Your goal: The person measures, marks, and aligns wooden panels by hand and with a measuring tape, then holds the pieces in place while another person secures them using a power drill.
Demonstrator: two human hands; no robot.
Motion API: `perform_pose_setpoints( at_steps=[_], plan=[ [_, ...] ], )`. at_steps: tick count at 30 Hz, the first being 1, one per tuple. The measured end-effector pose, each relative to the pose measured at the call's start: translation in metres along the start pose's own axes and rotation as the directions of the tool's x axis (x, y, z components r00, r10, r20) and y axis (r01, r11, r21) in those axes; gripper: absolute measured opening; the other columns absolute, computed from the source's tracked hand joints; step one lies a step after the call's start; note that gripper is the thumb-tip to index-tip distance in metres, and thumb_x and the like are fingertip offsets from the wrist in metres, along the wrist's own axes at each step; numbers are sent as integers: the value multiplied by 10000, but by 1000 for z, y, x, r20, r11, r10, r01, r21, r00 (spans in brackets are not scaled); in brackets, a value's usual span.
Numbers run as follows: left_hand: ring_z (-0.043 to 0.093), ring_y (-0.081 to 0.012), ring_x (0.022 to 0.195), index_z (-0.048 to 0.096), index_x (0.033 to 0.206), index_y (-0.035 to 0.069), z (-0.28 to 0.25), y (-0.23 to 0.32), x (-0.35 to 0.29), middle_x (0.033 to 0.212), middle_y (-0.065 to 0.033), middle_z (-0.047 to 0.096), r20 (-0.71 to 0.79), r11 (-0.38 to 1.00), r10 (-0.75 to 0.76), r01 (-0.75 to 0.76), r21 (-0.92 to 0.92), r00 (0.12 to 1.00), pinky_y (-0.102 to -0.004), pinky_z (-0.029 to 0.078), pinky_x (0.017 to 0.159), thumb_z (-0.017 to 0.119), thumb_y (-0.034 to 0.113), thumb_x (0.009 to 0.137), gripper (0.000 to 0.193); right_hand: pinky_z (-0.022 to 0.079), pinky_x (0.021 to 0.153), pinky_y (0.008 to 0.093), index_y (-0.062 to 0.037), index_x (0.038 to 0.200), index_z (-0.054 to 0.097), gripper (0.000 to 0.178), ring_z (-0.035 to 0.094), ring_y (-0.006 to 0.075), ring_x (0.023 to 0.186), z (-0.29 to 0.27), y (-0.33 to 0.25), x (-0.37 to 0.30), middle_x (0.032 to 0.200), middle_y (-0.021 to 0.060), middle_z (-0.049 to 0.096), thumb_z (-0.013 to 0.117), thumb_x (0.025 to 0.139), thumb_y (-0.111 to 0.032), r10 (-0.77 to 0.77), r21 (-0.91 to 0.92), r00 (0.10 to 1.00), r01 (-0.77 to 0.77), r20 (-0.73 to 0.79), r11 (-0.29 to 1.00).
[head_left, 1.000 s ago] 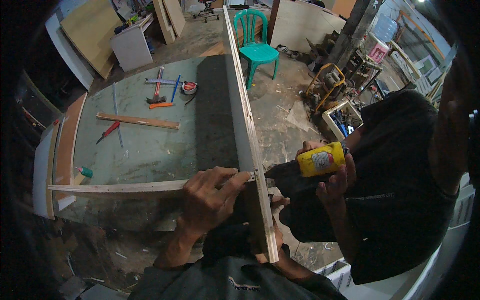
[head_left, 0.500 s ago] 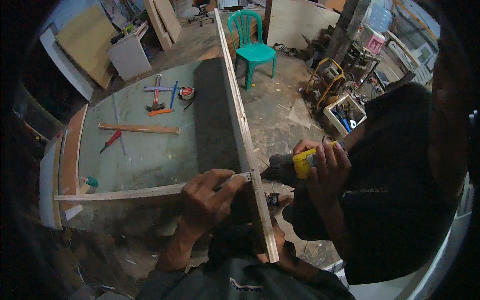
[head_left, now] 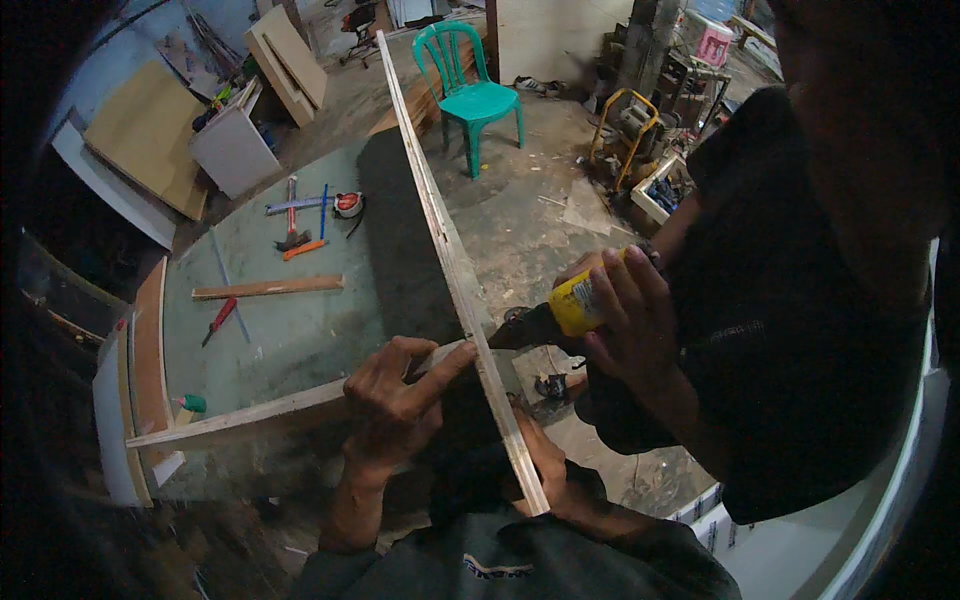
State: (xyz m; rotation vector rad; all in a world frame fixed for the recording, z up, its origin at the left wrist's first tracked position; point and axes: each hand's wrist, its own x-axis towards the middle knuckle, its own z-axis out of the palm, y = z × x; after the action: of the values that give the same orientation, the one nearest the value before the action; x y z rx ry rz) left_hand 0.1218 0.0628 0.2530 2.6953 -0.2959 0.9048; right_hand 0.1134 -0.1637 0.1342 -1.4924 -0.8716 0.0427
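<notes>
A long plywood panel stands on edge, running away from me. A second plywood panel, also on edge, meets its left side at a corner joint. My left hand grips the second panel just beside the joint, its index finger stretched to the long panel's edge. My right hand is closed on the right side of the long panel's near end, its fingers partly hidden. From the right, a co-worker's hand holds a yellow and black power drill, its tip at the long panel beside the joint.
On the green-grey surface lie a hammer, a tape measure, a wood strip and a red-handled tool. A green plastic chair stands beyond. A tool crate sits at the right, past the co-worker's dark clothing.
The view has shifted, so the panels appear further left. My left index finger has straightened toward the joint. More of my right hand shows at the long panel. The drill stays close to the joint.
</notes>
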Motion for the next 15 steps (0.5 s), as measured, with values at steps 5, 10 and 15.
perform_pose_setpoints(
  at_steps=[5, 10, 15],
  plan=[
    [617, -207, 694, 740, 1157, 253, -3, 2, 1, 886, -43, 600, 18, 999, -24, 24, -28, 1000, -344, 513, 576, 645, 9, 671, 552, 318, 1152, 452, 174, 1432, 342, 754, 425, 439, 1376, 5, -1, 2, 1469, 355, 393, 691, 884, -208, -20, -12, 999, 20, -28, 1000],
    [614, -214, 686, 741, 1160, 244, 5, 3, 1, 882, -47, 594, -2, 993, -29, 28, -110, 1000, -344, 507, 568, 657, -25, 642, 590, 319, 1143, 416, 111, 1310, 478, 566, 480, 320, 1339, -19, -23, 46, 1398, 259, 468, 687, 877, -188, -313, -311, 949, 310, 39, 899],
    [613, -222, 680, 748, 1149, 238, 3, 2, -1, 885, -52, 595, -16, 998, -37, 36, -45, 999, -347, 513, 571, 649, -59, 603, 629, 176, 1150, 416, -96, 1152, 602, 345, 415, 105, 1352, -81, -53, 125, 1267, 14, 553, 716, 850, -219, -452, -323, 35, 748, 891, -580]
  ],
)
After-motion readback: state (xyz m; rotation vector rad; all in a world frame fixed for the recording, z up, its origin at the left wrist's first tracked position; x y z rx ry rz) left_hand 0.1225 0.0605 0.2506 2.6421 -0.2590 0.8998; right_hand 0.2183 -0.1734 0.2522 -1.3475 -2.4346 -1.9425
